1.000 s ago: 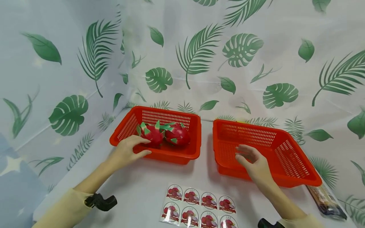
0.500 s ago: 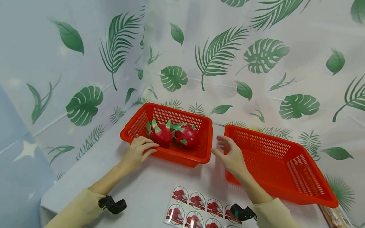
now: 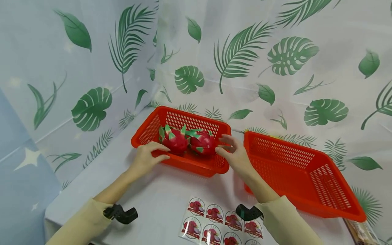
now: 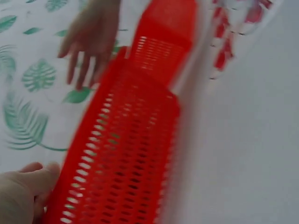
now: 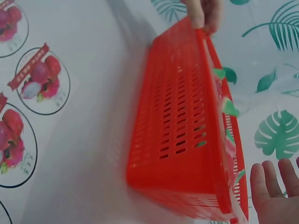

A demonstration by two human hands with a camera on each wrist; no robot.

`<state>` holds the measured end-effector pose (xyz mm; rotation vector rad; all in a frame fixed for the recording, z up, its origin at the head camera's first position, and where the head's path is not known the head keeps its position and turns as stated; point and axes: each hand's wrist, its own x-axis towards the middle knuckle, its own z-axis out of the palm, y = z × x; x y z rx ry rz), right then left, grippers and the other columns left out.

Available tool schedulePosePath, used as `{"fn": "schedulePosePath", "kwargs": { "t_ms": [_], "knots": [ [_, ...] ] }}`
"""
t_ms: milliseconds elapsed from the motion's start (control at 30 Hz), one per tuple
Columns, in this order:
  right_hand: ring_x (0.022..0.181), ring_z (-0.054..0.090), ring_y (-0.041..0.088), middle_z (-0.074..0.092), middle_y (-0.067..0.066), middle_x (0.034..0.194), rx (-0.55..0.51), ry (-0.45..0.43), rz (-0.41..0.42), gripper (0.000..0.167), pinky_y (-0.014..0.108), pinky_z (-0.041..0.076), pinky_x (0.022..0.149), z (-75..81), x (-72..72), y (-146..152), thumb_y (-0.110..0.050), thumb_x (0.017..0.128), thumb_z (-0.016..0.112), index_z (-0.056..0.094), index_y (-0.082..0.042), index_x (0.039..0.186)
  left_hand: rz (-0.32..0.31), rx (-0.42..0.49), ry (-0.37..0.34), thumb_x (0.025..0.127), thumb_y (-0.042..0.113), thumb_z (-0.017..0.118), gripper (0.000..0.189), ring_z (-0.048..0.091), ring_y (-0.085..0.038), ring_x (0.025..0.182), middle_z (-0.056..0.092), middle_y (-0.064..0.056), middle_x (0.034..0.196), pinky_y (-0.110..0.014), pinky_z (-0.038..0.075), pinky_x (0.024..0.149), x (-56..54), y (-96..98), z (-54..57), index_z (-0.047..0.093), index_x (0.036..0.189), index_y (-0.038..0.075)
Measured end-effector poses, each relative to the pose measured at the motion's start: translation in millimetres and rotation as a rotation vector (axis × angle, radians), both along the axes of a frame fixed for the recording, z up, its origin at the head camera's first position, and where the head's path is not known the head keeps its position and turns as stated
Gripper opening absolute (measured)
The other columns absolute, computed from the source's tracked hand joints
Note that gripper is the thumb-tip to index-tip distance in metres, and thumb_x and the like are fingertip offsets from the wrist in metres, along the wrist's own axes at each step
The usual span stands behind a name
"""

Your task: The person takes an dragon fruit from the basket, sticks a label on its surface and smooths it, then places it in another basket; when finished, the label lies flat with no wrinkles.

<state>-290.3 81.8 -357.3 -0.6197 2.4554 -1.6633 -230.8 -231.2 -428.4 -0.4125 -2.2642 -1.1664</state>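
Two dragon fruits, the left one (image 3: 177,142) and the right one (image 3: 204,143), lie side by side in the left red basket (image 3: 190,164) in the head view. My left hand (image 3: 146,158) is at this basket's front left rim, fingers reaching over it and thumb near the rim. The right wrist view shows the left hand (image 5: 205,13) at the rim's far end; the contact there is unclear. Over the basket's right end, my right hand (image 3: 237,156) has its fingers apart, close to the right fruit. Extended fingers of the right hand (image 4: 96,35) show in the left wrist view.
A second red basket (image 3: 284,172), with nothing in it, stands at the right. A sheet of round dragon fruit stickers (image 3: 212,217) lies on the white table (image 3: 159,204) in front. A clear-wrapped package (image 3: 361,231) sits partly under the right basket. Leaf-printed cloth (image 3: 196,78) hangs behind.
My right hand has moved left, from over the right basket to the left basket's right end. The left hand stays at the same rim. The head view has turned, shifting the baskets rightward.
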Motion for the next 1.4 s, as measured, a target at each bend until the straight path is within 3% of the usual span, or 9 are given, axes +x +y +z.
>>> {"fn": "schedulePosePath", "kwargs": {
  "t_ms": [133,300,500,667,933,1200,1400],
  "knots": [
    [0.119,0.050,0.027,0.047,0.008,0.135,0.008,-0.015,0.011,0.060,0.042,0.045,0.093,1.6,-3.1,-3,-0.025,0.089,0.066,0.038,-0.013,0.141,-0.014,0.108,-0.135,0.076,0.014,0.080,0.025,0.065,-0.014,0.077,0.071,-0.005,0.092,-0.026,0.053,0.062,4.0,-11.6,10.6,0.073,0.100,0.011],
    [0.122,0.046,0.027,0.045,0.009,0.137,0.020,-0.063,-0.016,0.062,0.047,0.044,0.094,5.1,-11.1,-10,-0.030,0.088,0.067,0.038,-0.015,0.141,-0.027,0.013,-0.216,0.078,0.018,0.079,0.031,0.065,-0.014,0.091,0.070,-0.004,0.100,-0.031,0.053,0.076,0.9,-20.3,17.2,0.071,0.108,0.012],
    [0.124,0.043,0.028,0.042,0.010,0.141,-0.053,-0.200,-0.004,0.069,0.050,0.040,0.097,1.4,-22.0,-36,-0.034,0.086,0.069,0.035,-0.016,0.142,-0.040,-0.128,-0.125,0.075,0.016,0.080,0.025,0.062,-0.017,0.087,0.071,0.002,0.091,-0.033,0.052,0.075,0.8,-21.0,16.0,0.075,0.100,0.012],
    [0.118,0.049,0.028,0.043,0.011,0.139,-0.091,-0.301,-0.004,0.065,0.046,0.042,0.097,-3.1,-28.6,-74,-0.027,0.085,0.071,0.039,-0.013,0.140,-0.055,-0.150,-0.066,0.074,0.012,0.080,0.020,0.063,-0.015,0.081,0.070,0.003,0.086,-0.030,0.052,0.068,5.2,-21.0,16.1,0.077,0.093,0.012],
    [0.120,0.045,0.029,0.045,0.012,0.138,0.068,-0.300,-0.126,0.074,0.045,0.041,0.098,4.3,-28.3,-120,-0.034,0.080,0.075,0.039,-0.009,0.140,-0.071,-0.171,-0.066,0.074,0.015,0.081,0.020,0.064,-0.013,0.081,0.070,0.004,0.085,-0.028,0.052,0.067,-2.1,-12.3,22.5,0.077,0.094,0.013],
    [0.121,0.043,0.029,0.045,0.013,0.136,0.073,-0.322,-0.257,0.081,0.047,0.037,0.101,-3.5,-32.0,-135,-0.037,0.079,0.075,0.034,-0.008,0.142,-0.064,-0.179,-0.068,0.075,0.016,0.081,0.020,0.063,-0.011,0.082,0.070,0.006,0.086,-0.027,0.052,0.068,-5.9,-5.1,22.4,0.076,0.094,0.014],
    [0.121,0.044,0.030,0.047,0.013,0.134,0.055,-0.318,-0.328,0.076,0.046,0.039,0.100,-15.9,-30.8,-154,-0.035,0.079,0.076,0.039,-0.008,0.140,-0.036,-0.172,-0.066,0.074,0.015,0.081,0.020,0.063,-0.010,0.083,0.069,0.007,0.086,-0.027,0.053,0.069,3.6,-10.1,20.7,0.076,0.093,0.015]
  ]
}}
